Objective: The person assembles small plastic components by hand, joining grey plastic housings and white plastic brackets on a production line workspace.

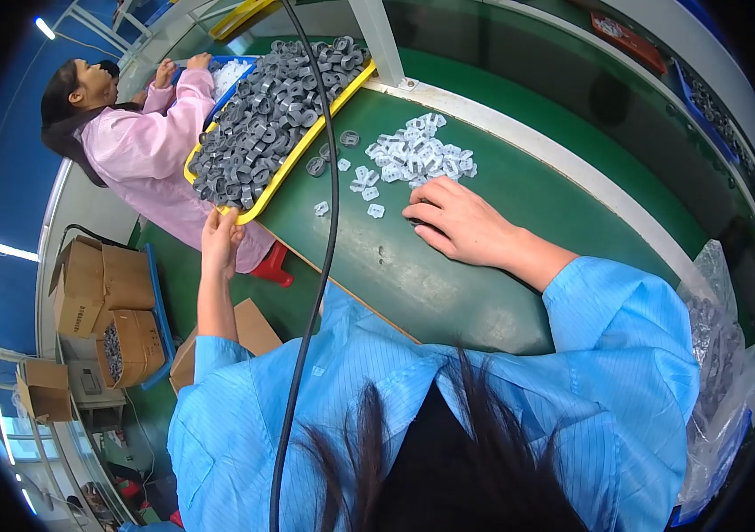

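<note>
Right hand (461,226) lies flat on the green table (448,284) at centre frame, fingers loosely spread and pointing to frame left, holding nothing. Its fingertips sit at the lower edge of a heap of small clear plastic pieces (417,155). A few strays (375,210) lie apart from the heap, just left of the fingertips.

Left hand (220,238) is at the near corner of the yellow tray (249,213), fingers curled up against its rim; whether it truly grips the rim I cannot tell.

Handling, as judged: the clear pieces look light, stiff and glossy, likely slick and quick to skate on the smooth table. Best taken one at a time by the outer edges with a fingertip pinch, or swept flat under the palm. The dark grey ring-like parts (275,102) heaped in the tray look denser; the loaded tray is probably heavy and wants a firm hold on the rim.

Edges and room: the tray's corner overhangs the table's near edge at frame left. Two grey parts (333,151) lie loose between tray and heap. A black cable (328,222) hangs down across the frame between the two hands. Open green surface lies below and right of the right hand. A white rail (563,160) bounds the table beyond the heap. A person in pink (151,146) works at upper left, well apart.
</note>
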{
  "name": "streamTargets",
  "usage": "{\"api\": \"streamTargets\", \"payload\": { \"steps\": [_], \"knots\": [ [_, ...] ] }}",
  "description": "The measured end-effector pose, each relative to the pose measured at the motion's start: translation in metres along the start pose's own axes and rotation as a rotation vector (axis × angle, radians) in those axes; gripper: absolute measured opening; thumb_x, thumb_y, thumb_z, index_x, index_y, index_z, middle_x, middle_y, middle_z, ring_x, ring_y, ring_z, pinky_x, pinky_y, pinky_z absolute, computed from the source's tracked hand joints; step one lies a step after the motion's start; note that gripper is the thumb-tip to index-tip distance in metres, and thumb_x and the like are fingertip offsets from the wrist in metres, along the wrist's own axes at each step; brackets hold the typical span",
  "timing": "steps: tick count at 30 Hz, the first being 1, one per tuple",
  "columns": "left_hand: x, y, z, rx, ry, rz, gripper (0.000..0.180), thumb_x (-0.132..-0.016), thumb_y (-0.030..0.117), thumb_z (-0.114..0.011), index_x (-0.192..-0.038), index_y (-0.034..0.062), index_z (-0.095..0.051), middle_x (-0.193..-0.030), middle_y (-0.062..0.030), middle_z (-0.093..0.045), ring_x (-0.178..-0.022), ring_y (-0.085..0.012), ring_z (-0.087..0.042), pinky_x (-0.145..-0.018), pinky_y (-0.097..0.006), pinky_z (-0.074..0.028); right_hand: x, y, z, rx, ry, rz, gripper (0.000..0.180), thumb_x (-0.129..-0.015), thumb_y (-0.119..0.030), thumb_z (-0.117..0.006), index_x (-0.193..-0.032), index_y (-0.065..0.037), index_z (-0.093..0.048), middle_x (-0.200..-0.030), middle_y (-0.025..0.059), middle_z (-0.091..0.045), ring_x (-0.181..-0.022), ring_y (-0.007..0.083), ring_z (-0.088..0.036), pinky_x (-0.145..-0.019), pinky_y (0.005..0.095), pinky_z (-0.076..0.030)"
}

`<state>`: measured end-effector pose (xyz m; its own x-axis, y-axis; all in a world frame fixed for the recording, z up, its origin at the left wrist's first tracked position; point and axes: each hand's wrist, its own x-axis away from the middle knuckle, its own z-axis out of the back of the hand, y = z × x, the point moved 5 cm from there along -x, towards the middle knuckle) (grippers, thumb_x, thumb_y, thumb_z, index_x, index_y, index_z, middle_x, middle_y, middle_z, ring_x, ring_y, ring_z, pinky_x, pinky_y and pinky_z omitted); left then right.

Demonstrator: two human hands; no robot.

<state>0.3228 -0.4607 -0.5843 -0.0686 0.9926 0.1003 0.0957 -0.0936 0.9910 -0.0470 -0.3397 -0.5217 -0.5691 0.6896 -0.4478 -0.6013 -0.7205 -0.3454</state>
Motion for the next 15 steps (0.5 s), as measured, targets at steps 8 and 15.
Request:
{"api": "streamTargets", "payload": {
  "steps": [8,15],
  "knots": [
    [0.096,0.029,-0.141,-0.92,-0.192,-0.915,0.04,-0.079,0.006,-0.066,-0.117,0.0042,-0.057,-0.113,-0.0172,-0.052,-0.109,-0.0346,-0.051,-0.092,-0.041,-0.043,-0.014,0.012,-0.012,-0.054,-0.001,0.039,0.021,-0.085,-0.01,-0.062,-0.104,-0.002,-0.059,-0.104,0.0103,-0.054,-0.097,0.0283,-0.053,-0.082,0.0368,-0.047],
    [0.044,0.01,-0.176,-0.959,-0.133,-0.768,0.068,-0.088,0.024,-0.061,-0.139,-0.0068,-0.027,-0.14,-0.0371,-0.025,-0.13,-0.0507,-0.029,-0.108,-0.05,-0.027,-0.039,0.005,0.007,-0.007,0.064,0.147,0.026,-0.081,-0.012,-0.067,-0.104,-0.004,-0.06,-0.104,0.0111,-0.056,-0.097,0.0287,-0.055,-0.084,0.0365,-0.048]
  ]
}}
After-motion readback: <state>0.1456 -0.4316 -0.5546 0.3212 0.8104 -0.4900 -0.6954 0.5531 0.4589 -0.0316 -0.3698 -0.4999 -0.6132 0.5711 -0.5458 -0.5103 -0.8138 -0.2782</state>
